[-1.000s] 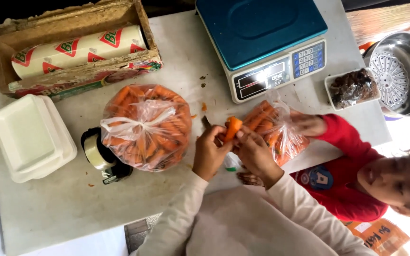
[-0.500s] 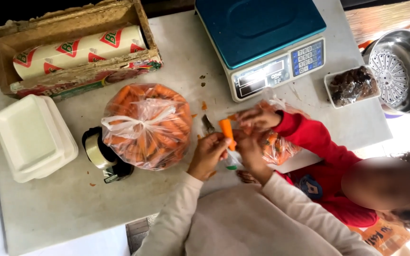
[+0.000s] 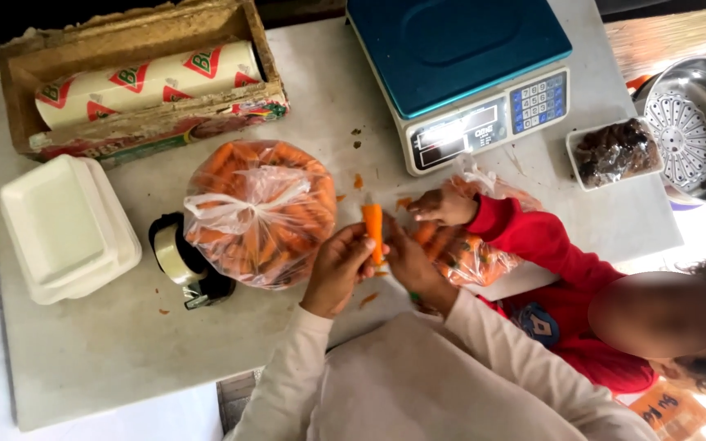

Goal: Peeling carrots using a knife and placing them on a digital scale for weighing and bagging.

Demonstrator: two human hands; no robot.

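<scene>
Both hands, left [image 3: 338, 273] and right [image 3: 408, 261], close their fingers on a carrot [image 3: 373, 230] (upright), carrot bag [image 3: 261, 212] at 9 o'clock.

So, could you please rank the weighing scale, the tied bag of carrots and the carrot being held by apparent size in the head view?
1. weighing scale
2. tied bag of carrots
3. held carrot

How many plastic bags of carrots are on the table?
2: a big tied bag of carrots beside the left hand, and a smaller bag under another person's red sleeve, partly hidden.
</scene>
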